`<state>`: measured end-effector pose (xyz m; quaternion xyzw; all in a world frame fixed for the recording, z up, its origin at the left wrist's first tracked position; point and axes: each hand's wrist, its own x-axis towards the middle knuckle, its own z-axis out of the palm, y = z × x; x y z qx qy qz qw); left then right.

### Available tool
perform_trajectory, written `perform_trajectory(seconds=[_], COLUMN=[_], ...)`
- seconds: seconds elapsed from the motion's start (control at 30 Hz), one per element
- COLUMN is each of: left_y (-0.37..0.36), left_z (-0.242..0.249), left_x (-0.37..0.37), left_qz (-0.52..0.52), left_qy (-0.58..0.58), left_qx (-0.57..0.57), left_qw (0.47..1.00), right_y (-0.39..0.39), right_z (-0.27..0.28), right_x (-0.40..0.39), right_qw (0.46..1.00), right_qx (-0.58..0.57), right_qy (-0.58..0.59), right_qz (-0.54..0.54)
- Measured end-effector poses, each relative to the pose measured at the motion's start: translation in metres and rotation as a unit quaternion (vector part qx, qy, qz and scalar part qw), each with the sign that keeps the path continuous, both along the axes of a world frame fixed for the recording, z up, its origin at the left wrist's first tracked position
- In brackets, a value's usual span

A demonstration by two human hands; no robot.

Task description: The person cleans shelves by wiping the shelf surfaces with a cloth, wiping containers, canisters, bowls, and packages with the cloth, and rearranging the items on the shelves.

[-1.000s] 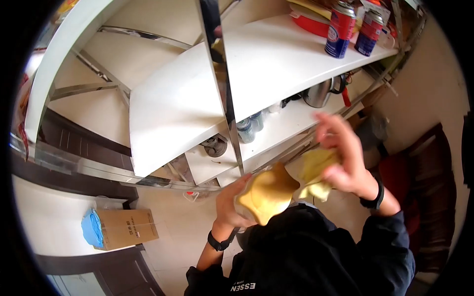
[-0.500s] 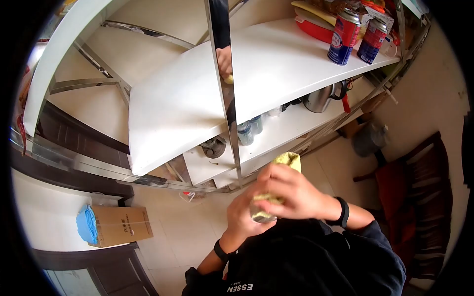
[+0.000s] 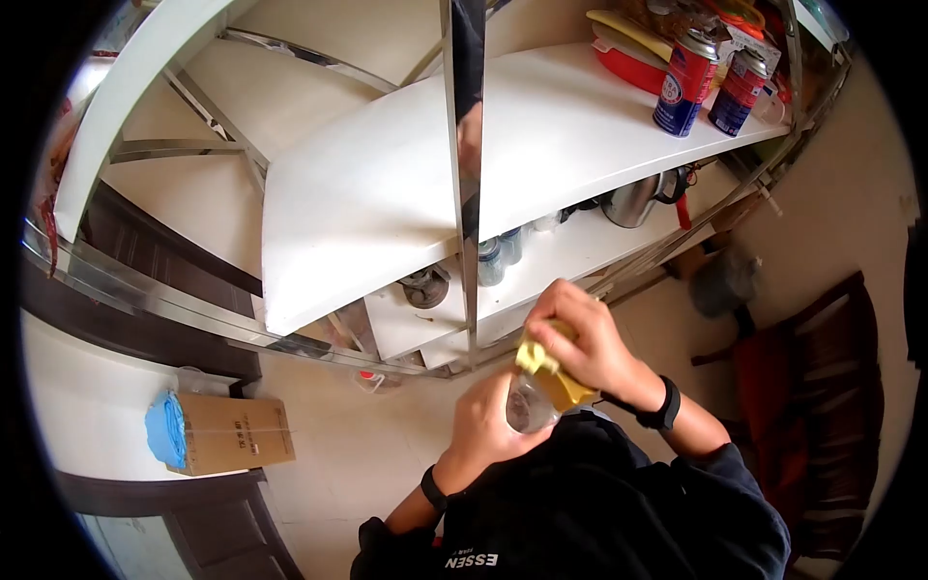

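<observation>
left hand: container | right hand: yellow cloth | shelf edge ahead

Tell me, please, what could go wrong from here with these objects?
The clear container might slip from the left hand while the right hand holds the yellow cloth close against it.

The two red-and-blue cans stand near the edge of the white shelf; a bump could tip them.

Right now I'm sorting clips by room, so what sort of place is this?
Probably a home, perhaps a dining or storage corner: there's a white shelf bearing red-and-blue cans, a metal jug on the level below, and a dark wooden chair with a red seat.
</observation>
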<state>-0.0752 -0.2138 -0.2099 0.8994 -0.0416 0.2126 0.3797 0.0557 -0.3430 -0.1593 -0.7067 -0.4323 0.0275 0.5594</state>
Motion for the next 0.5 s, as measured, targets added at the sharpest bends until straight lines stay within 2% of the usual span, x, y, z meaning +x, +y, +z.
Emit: perform_trajectory(seconds=[0.1, 0.2, 0.27, 0.4, 0.5], left_y=[0.002, 0.001, 0.0, 0.008, 0.013], left_z=[0.001, -0.005, -0.004, 0.003, 0.01], left_x=[-0.006, -0.006, -0.004, 0.004, 0.007], left_qz=[-0.008, 0.003, 0.019, 0.005, -0.056], left_qy=[-0.002, 0.002, 0.022, 0.007, -0.024], left_qx=[-0.067, -0.112, -0.148, -0.08, -0.023], left_qw=[0.998, 0.994, 0.989, 0.997, 0.998], right_y=[-0.011, -0.029, -0.029, -0.019, -0.013], right_z=[-0.018, -0.001, 0.012, 0.019, 0.027], right_x=[0.005, -0.015, -0.024, -0.021, -0.006], right_qw=[0.998, 0.997, 0.993, 0.996, 0.993], right_qx=[0.0, -0.043, -0.019, -0.003, 0.034], right_qy=[-0.013, -0.066, -0.117, -0.053, -0.011], right_qz=[-0.061, -0.027, 0.02, 0.078, 0.115])
